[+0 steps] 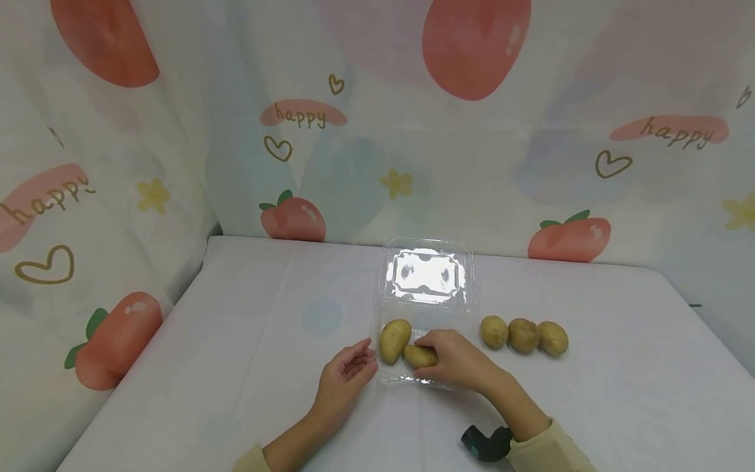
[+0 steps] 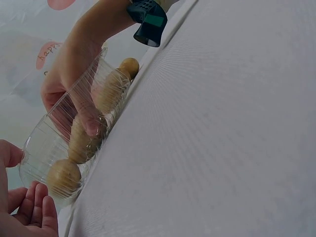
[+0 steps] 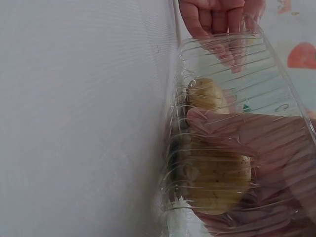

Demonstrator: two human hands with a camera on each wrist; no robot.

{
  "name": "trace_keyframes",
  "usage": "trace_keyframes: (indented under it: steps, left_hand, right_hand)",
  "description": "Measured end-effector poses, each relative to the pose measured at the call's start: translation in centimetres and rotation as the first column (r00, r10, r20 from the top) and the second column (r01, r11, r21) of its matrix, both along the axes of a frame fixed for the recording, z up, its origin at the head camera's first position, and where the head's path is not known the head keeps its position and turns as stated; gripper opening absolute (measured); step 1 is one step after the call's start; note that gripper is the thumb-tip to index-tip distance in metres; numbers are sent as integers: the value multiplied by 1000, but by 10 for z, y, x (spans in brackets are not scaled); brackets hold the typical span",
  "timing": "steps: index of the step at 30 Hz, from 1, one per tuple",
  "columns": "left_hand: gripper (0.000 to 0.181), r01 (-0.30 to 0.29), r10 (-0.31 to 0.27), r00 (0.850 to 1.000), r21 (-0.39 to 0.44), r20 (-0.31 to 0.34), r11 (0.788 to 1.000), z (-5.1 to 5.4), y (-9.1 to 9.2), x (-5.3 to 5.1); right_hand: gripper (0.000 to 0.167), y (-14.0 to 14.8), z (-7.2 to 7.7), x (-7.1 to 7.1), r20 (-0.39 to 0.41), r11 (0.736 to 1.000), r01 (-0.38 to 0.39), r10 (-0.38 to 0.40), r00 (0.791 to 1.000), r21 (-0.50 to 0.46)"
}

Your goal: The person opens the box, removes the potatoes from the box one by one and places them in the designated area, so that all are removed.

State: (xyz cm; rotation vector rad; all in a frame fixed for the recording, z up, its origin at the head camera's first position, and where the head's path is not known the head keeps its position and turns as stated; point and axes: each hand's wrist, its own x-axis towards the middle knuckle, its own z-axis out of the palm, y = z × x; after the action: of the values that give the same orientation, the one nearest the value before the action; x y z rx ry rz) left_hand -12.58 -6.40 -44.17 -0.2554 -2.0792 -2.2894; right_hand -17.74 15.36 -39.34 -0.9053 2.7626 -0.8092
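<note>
In the head view a clear plastic box [image 1: 401,378] lies with its lid [image 1: 426,274] folded back. One potato [image 1: 395,341] rests in its left part. Beside it, my right hand [image 1: 457,360] reaches inside and holds another potato [image 1: 420,356] between thumb and fingers. That potato [image 3: 217,180] shows through the ribbed wall in the right wrist view. My left hand [image 1: 348,379] is at the box's left side, its fingers loosely bent; in the left wrist view its thumb touches the box edge and the other fingers of the hand [image 2: 27,207] sit just outside the wall.
Three more potatoes [image 1: 523,335] stand in a row on the white table [image 1: 283,328], to the right of the box. A dark device [image 1: 486,444] is at my right wrist. Behind the table hangs a printed cloth [image 1: 366,164].
</note>
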Motion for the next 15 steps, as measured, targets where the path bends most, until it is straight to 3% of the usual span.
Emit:
trace_keyframes:
  steps: [15]
  left_hand:
    - [45,3,-3,1000,-1,-1,1000,1,0,0]
  right_hand:
    - [42,3,6,3,-76,999,31,-34,997,-37]
